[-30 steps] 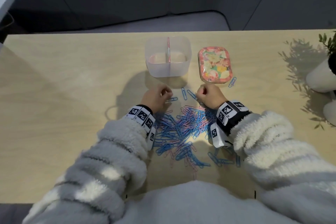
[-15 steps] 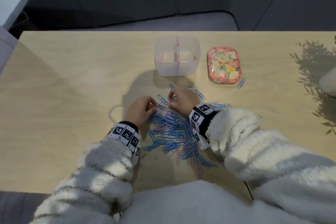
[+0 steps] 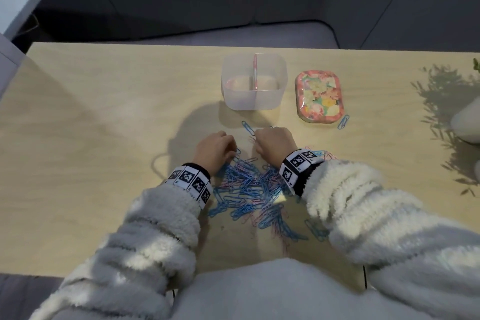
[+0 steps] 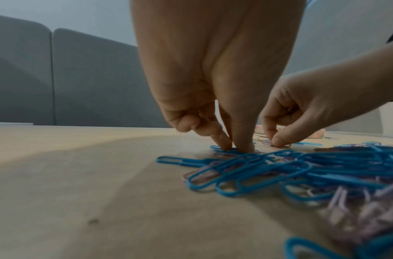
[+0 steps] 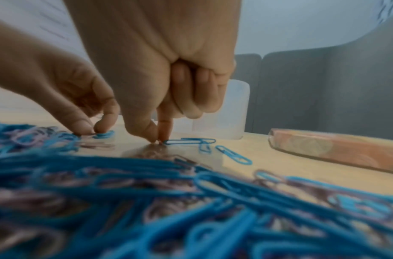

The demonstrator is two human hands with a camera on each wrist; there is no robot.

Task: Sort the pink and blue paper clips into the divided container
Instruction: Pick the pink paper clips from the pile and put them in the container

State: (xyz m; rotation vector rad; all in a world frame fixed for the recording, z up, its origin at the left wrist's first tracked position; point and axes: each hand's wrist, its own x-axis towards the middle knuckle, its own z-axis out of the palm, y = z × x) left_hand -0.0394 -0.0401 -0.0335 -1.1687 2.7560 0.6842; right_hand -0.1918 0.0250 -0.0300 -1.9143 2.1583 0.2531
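Note:
A heap of blue and pink paper clips lies on the wooden table in front of me. The clear divided container stands beyond it, with a pink divider in the middle. My left hand is at the heap's far left edge, where thumb and forefinger pinch a blue clip. My right hand is close beside it. Its thumb and forefinger tips meet on a pink clip on the table, and the other fingers are curled.
A flowered pink lid lies right of the container, a stray blue clip beside it. Loose blue clips lie between the heap and the container. A white pot stands at the right edge. A grey sofa is behind the table.
My right hand has moved left, close to the left hand. Both hands have come down onto clips at the heap's far edge. The head view has shifted right.

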